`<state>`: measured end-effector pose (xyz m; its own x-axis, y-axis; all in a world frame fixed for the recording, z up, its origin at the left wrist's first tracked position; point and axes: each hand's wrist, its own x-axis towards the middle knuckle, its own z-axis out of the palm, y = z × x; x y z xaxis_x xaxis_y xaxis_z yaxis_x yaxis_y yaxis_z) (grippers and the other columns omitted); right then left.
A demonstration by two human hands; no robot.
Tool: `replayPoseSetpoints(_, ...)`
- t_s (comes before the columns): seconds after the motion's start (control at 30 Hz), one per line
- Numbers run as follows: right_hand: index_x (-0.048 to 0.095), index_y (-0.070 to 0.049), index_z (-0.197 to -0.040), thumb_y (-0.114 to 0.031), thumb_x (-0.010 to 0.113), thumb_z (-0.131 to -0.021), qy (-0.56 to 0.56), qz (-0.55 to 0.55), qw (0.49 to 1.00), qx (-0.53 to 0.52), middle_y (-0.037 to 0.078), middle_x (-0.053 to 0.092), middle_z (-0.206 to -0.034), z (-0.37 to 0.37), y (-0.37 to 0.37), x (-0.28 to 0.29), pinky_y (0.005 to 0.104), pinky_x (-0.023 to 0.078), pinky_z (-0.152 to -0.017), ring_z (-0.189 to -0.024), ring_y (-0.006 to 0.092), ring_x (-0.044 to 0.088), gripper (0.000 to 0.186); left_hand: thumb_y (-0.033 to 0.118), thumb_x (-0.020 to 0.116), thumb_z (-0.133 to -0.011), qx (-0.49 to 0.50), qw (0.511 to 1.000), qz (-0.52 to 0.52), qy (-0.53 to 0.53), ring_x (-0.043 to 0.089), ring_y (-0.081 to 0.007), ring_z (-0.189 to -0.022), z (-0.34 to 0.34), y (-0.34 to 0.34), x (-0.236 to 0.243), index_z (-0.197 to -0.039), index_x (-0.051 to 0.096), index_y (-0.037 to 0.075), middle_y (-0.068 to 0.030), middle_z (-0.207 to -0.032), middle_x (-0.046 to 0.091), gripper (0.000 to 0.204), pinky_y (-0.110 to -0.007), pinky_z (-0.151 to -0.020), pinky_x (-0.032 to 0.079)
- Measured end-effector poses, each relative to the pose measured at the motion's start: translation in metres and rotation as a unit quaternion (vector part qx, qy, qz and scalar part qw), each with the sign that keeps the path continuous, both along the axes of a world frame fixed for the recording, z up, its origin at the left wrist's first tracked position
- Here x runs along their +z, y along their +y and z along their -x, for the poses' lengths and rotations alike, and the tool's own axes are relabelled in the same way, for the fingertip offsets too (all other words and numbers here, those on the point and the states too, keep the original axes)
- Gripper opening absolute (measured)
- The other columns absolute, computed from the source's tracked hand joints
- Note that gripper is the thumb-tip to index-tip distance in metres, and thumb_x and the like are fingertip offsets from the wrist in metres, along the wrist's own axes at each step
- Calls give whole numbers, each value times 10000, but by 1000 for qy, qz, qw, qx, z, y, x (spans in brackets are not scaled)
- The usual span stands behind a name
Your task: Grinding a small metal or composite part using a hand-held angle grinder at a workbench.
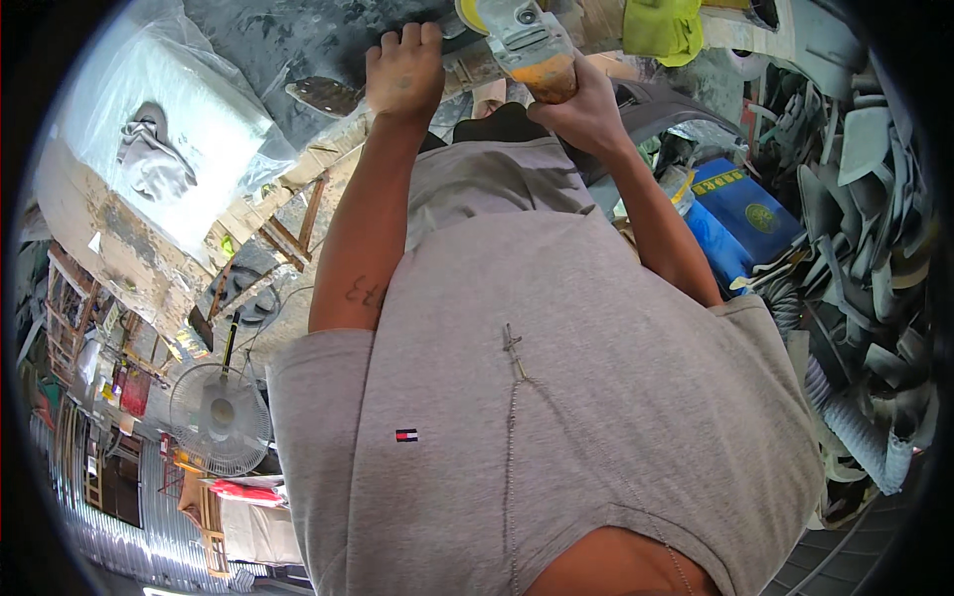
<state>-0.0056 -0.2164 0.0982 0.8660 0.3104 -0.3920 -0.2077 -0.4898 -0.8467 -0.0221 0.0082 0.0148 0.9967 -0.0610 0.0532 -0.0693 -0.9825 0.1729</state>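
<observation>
My right hand (588, 107) is wrapped around an angle grinder (545, 72) with a grey metal head and a worn orange body. A yellow-rimmed disc (471, 14) shows at the grinder's far end, partly cut off by the top edge. To the left, my left hand (405, 75) is closed with its fingers bent over a dark grey piece (453, 38) on the dusty work table. Its fingertips are hidden, and the piece's full shape cannot be made out. The two hands are apart, with the grinder's head between them.
A yellow-green glove (664, 30) lies beyond my right hand. Plastic sheeting (224, 129) with a grey cloth (156, 164) on it is at left. A blue box (745, 214) and piled grey parts (865, 238) crowd the right. A standing fan (221, 417) is at lower left.
</observation>
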Motion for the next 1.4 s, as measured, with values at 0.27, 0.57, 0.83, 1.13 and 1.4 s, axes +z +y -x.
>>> replayPoseSetpoints(0.27, 601, -7, -1178, -137, 814, -668, -13, 33, 999, 5, 99, 700, -1052, -2, -3, -4, 318, 530, -877, -963, 177, 674, 568, 159, 575, -847, 13, 1000, 7, -12, 641, -255, -902, -2, 0, -7, -1027, 591, 118, -35, -940, 631, 185, -415, -720, 498)
replayPoseSetpoints(0.57, 598, -16, -1190, -122, 802, -663, -30, 38, 999, 20, 98, 705, -1050, -2, -4, -5, 325, 530, -872, -962, 182, 677, 575, 163, 576, -848, -3, 1000, -8, -29, 631, -242, -863, -1, 2, -6, -1060, 589, 130, -21, -912, 613, 214, -408, -708, 496)
replayPoseSetpoints(0.83, 595, -3, -1183, -128, 820, -658, -16, 36, 999, 20, 103, 704, -1049, -4, -6, -3, 327, 529, -876, -953, 192, 678, 585, 161, 587, -835, -19, 999, -8, -40, 633, -244, -847, -1, 3, -6, -1012, 572, 142, -21, -909, 611, 179, -404, -687, 493)
replayPoseSetpoints(1.13, 591, -14, -1219, -131, 806, -662, -20, 30, 999, 27, 113, 704, -1054, -1, -7, -2, 335, 526, -882, -962, 200, 675, 608, 148, 605, -806, -16, 998, 6, -56, 628, -240, -809, -2, 1, -13, -967, 567, 145, -20, -870, 603, 165, -395, -663, 492)
replayPoseSetpoints(1.4, 595, -10, -1206, -148, 798, -655, -19, 41, 998, 37, 119, 706, -1036, -5, -8, -6, 344, 529, -874, -953, 215, 680, 603, 147, 610, -793, -17, 997, 8, -70, 624, -241, -801, -1, 1, -16, -958, 565, 147, -16, -860, 595, 171, -400, -659, 490)
